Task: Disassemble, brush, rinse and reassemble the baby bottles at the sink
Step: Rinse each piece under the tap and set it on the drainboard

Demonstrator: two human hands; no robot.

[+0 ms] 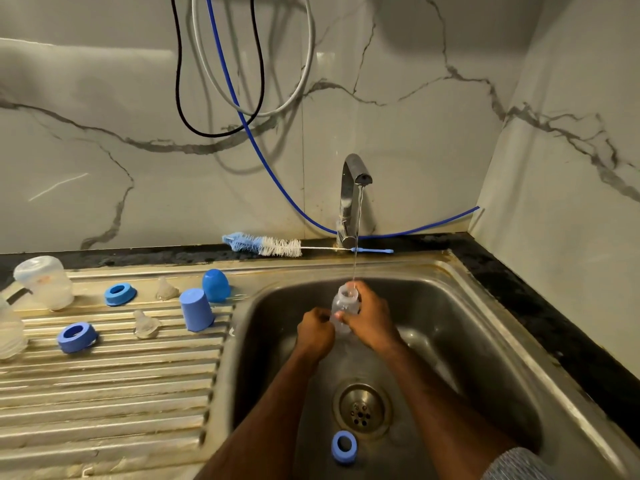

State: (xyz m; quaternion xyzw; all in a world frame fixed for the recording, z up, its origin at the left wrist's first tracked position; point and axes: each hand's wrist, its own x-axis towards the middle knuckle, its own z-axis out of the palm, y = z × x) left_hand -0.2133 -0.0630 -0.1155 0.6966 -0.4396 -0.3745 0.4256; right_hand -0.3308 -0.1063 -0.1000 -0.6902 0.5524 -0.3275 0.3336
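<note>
R hand (372,318) is wrapped round a clear bottle (343,303), fingers curled over its far side, thumb on the near face; bottle sits upright w/ its open mouth right under the thin water stream (356,237) from the tap (353,199). L hand (316,332) is just left of the grip, fingers curled tight against the bottle's lower body; can't tell if it pinches the bottle or only touches it. Bottle's base is hidden behind both hands, and its clear wall is hard to read against the steel. Below the grip, toward the viewer, the drain (362,408) lies on the sink (485,306) floor, w/ a blue ring (344,446) on edge just past it. Basin walls stand well apart from the hands on the right and far sides; the left wall is nearer the L wrist. Left of the grip, on the ribbed drainboard (104,393): a blue cap (196,310), a rounded blue cap (216,285), two clear teats (167,289) (146,325), two more blue rings (120,294) (77,337), a clear bottle w/ cap on (43,282), and another clear piece (10,337) cut off at the frame's left edge, too blurred to name. Beyond the grip, a bottle brush (273,244) lies along the counter edge behind the tap base. Near part of the drainboard has bare room.
</note>
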